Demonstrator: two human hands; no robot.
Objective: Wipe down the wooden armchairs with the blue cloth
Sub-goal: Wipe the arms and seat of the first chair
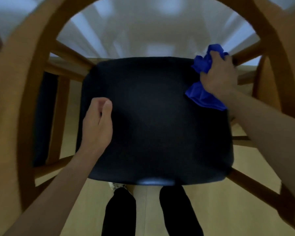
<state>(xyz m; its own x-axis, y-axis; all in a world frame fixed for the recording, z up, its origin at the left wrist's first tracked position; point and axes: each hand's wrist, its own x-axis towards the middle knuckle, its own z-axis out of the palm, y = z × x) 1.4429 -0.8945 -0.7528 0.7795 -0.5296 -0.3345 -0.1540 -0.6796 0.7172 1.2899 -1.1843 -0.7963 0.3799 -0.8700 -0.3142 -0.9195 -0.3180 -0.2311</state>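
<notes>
From the head view, the right hand [217,74] clutches the crumpled blue cloth [203,79] at about two o'clock on the black padded seat [152,120] — bunched in curled fingers, a tail hanging below the wrist. Just past the knuckles, a light wooden spindle [247,53] of the curved wooden armchair frame [32,53] slants away toward one o'clock, likely the nearest wood to wipe. The left hand [97,123], loosely curled and holding nothing, hovers at nine o'clock over the seat. Below — pale wooden floor [203,210], blurred.
</notes>
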